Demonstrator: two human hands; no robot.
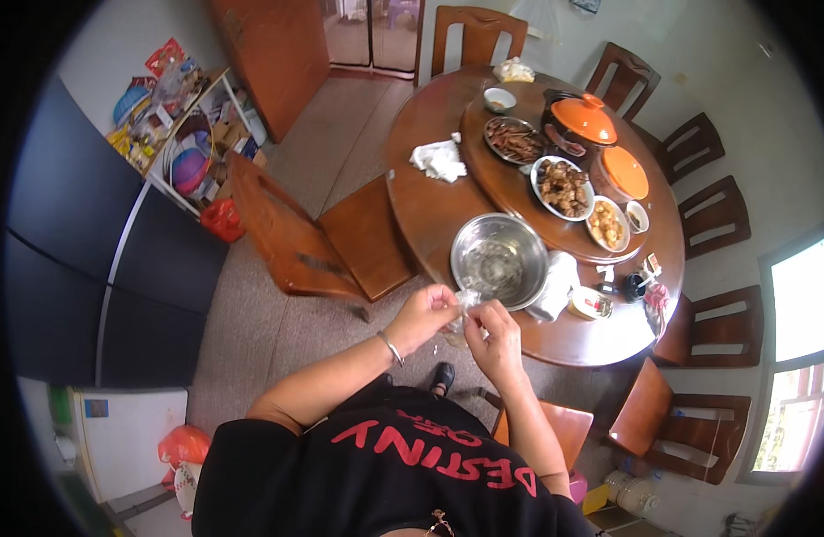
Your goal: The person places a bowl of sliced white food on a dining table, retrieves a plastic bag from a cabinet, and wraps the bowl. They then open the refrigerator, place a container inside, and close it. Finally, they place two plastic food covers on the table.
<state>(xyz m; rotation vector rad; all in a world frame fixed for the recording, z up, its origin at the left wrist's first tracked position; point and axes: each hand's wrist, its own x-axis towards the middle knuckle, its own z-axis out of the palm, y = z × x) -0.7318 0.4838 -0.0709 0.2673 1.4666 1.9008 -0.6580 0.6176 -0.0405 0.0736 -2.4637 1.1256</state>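
Note:
Both hands meet at the near edge of a round wooden table [418, 221]. My left hand [428, 319], with a bangle on its wrist, pinches a clear thin plastic bag or film [467, 302]. Its other side is between the fingers of my right hand [496, 339]. What the plastic holds, if anything, cannot be told. Just beyond the hands stands a shiny steel basin [499, 262] with some clear material or liquid at its bottom. To the basin's right lies a white rolled bundle [556, 285], and past that a small container with a pale rim [590, 303].
A raised turntable [479, 161] carries a plate of browned meat chunks [563, 188], an orange-lidded pot [583, 117] and other dishes. Crumpled white tissue [440, 160] lies left of it. One wooden chair [368, 235] stands at the left, others around the right side.

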